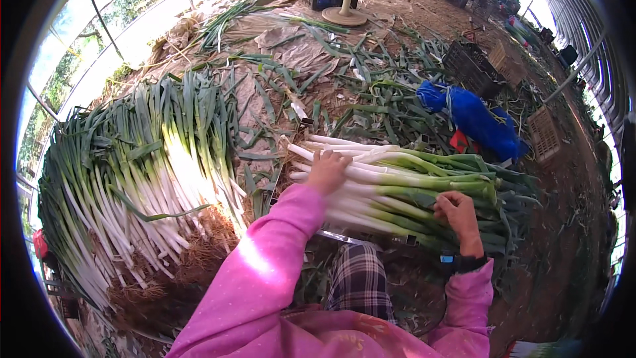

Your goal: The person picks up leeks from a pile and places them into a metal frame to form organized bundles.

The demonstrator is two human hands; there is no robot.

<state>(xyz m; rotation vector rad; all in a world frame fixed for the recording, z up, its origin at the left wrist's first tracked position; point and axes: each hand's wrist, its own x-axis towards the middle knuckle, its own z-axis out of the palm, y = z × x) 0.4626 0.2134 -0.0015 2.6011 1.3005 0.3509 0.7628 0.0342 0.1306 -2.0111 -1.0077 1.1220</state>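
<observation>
A thick pile of leeks lies crosswise in front of me on a low metal-edged stand. Its white ends point left and its green tops point right. My left hand lies over the white stalks with its fingers a little apart, touching them. Above the green part, my right hand is closed in a pinch, thumb against fingers. What it holds, if anything, is too small to make out; a loose dark leaf is beside its fingertips.
At left, many untrimmed leeks with muddy roots lie in a row. Cut leaves litter the ground ahead. A blue net bundle lies at right near a black crate and a brown crate. A post stands at the back.
</observation>
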